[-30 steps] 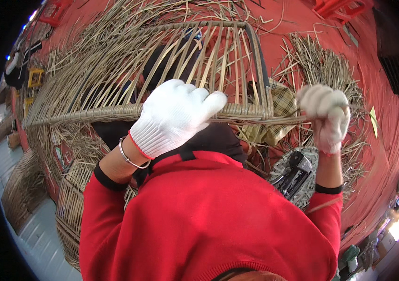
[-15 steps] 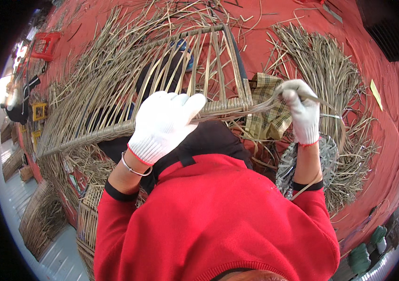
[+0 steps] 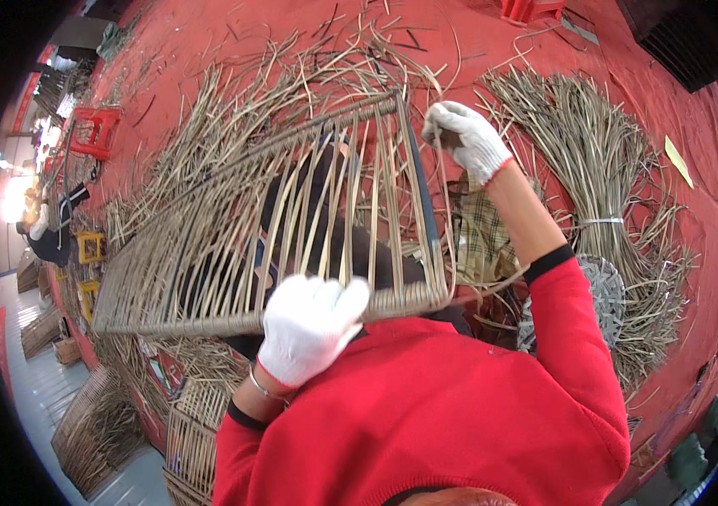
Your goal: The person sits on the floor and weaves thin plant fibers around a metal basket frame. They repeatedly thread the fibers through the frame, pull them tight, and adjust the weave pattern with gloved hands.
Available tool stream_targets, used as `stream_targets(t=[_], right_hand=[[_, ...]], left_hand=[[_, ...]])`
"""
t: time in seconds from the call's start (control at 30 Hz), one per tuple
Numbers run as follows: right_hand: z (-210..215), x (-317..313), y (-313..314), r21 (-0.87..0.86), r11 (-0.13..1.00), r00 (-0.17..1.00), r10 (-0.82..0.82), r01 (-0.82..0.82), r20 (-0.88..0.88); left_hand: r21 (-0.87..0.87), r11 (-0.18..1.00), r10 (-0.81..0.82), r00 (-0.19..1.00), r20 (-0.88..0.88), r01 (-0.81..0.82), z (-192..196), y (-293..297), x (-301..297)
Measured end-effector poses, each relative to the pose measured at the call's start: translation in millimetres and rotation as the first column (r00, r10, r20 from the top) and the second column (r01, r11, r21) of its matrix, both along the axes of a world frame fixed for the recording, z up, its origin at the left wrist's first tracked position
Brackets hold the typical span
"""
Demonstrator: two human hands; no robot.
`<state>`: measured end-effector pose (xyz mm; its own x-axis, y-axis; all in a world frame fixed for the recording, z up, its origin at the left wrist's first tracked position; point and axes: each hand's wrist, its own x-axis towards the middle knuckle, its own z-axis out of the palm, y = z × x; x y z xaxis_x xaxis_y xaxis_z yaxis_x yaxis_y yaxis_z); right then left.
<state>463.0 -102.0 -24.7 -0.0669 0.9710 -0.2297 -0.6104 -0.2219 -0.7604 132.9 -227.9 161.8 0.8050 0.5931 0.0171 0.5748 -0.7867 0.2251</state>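
A long woven wicker frame (image 3: 182, 325), with many thin strips strung between its rails, lies across in front of me. My left hand (image 3: 313, 329), in a white glove, is wrapped around its near rail, left of the right-hand corner. My right hand (image 3: 466, 139), also gloved, is raised by the far right corner. Its fingers pinch a pale wicker strip (image 3: 443, 202), which runs down along the dark right end bar to the near corner. My dark-clothed legs show through the gaps between the strips.
A tied bundle of wicker strips (image 3: 574, 152) lies at the right, beside a grey round woven pad (image 3: 599, 295) and plaid cloth (image 3: 481, 232). Loose strips (image 3: 207, 126) litter the red floor. A red stool (image 3: 97, 131) and wicker panels (image 3: 93, 438) stand left.
My right hand has swung from the near right corner to beside the far right corner, carrying the strip. The frame and my left hand sit lower in the picture; the left grip stays.
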Motion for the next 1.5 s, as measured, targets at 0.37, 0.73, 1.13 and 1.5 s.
stream_targets(t=[0.37, 0.73, 1.13, 1.5], right_hand=[[-88, -32, 88, -0.223, 0.973, 0.979, -0.105, 0.064, -0.177], [-121, -37, 110, -0.374, 0.914, 0.975, -0.203, 0.154, -0.094], [-154, -24, 138, -0.437, 0.897, 0.987, -0.123, 0.065, -0.107], [-132, -37, 134, -0.475, 0.879, 0.967, -0.151, 0.036, -0.205]], left_hand=[[0.120, 0.992, -0.033, 0.999, -0.012, 0.034, -1, -33, -20], [0.109, 0.994, -0.019, 1.000, -0.008, 0.020, 1, -34, -18], [0.130, 0.991, -0.013, 1.000, -0.015, 0.015, -3, -34, -18], [0.136, 0.991, 0.005, 0.998, -0.055, 0.003, 5, -39, -20]])
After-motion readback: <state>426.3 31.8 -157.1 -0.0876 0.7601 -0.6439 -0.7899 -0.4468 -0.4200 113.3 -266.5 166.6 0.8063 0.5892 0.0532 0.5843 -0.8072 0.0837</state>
